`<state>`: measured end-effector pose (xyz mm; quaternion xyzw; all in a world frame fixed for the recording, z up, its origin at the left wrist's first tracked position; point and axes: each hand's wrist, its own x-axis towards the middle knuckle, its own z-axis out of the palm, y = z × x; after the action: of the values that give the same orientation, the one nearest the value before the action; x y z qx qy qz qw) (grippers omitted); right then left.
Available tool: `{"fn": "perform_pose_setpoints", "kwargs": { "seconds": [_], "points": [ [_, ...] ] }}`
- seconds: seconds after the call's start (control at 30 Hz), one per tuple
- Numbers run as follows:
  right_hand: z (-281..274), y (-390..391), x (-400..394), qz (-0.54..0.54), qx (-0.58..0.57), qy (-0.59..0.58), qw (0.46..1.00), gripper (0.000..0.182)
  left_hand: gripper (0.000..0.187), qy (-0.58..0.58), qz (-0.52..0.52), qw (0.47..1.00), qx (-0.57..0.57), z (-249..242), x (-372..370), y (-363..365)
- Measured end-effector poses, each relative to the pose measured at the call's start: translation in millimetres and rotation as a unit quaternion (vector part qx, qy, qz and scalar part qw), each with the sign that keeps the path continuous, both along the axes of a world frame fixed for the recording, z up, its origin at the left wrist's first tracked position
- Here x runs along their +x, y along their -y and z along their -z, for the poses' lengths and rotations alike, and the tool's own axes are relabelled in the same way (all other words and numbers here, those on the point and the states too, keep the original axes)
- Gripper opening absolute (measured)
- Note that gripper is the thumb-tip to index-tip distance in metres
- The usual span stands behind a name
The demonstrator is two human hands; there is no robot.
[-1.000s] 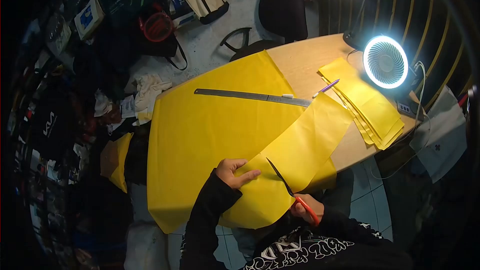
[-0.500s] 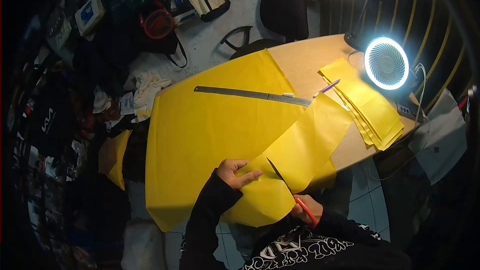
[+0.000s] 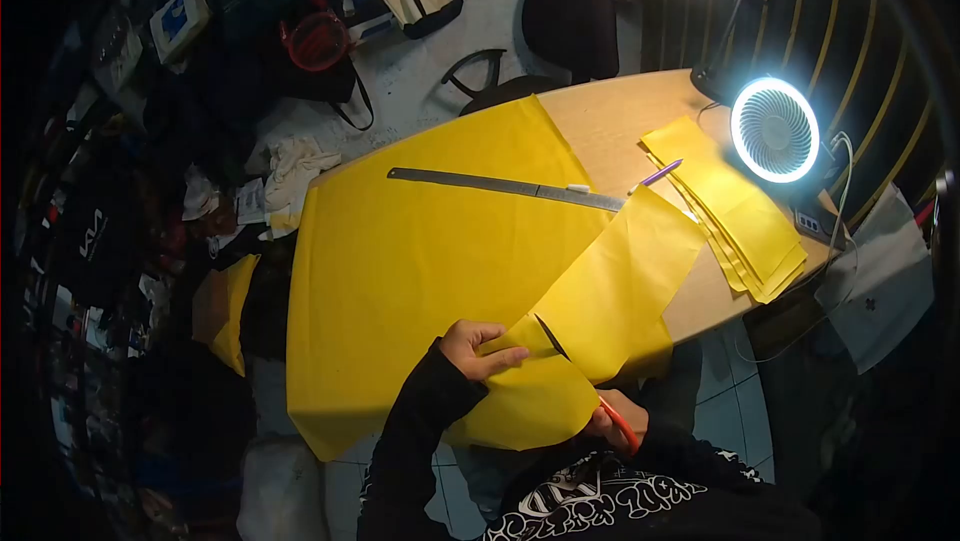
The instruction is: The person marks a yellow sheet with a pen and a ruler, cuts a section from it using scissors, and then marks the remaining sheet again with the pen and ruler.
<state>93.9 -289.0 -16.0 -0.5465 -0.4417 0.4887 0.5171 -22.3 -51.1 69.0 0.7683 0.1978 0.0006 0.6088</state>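
Observation:
A large yellow sheet [image 3: 430,271] covers much of the table and hangs over its near edge. My left hand [image 3: 480,349] pinches the sheet's near part between thumb and fingers, left of a dark slit. My right hand [image 3: 618,419] is closed round the red handles of the scissors [image 3: 622,428], whose blade reaches into the slit and is partly hidden by the sheet. A narrower yellow piece [image 3: 620,276] lies right of the slit. The steel ruler [image 3: 480,183] rests across the sheet, with a small white piece [image 3: 577,188] beside it.
Folded yellow sheets [image 3: 735,216] are stacked at the right, with a purple pen [image 3: 662,172] at their left edge. A lit ring-shaped fan lamp [image 3: 774,130] stands behind them. Beyond the table are a black chair [image 3: 570,21] and a red basket [image 3: 318,41].
Less of the scissor blade shows in the slit, and the sheet's near edge has shifted slightly by my right hand. My left hand has barely moved.

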Motion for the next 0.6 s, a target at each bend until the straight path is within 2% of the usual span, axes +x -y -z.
{"fn": "perform_pose_setpoints", "kwargs": {
  "seconds": [0.37,0.6],
  "points": [
    [2.9,-3.5,3.1,0.011,-0.026,0.044,0.999,0.066,0.025,-0.009,-0.002,1.0,0.02,-7.9,-1.5,-1.5],
    [6.0,-2.2,-1.4,0.015,0.008,0.047,0.999,0.058,0.025,-0.007,-0.002,1.0,0.005,-13.5,-0.7,0.7]
  ]
}}
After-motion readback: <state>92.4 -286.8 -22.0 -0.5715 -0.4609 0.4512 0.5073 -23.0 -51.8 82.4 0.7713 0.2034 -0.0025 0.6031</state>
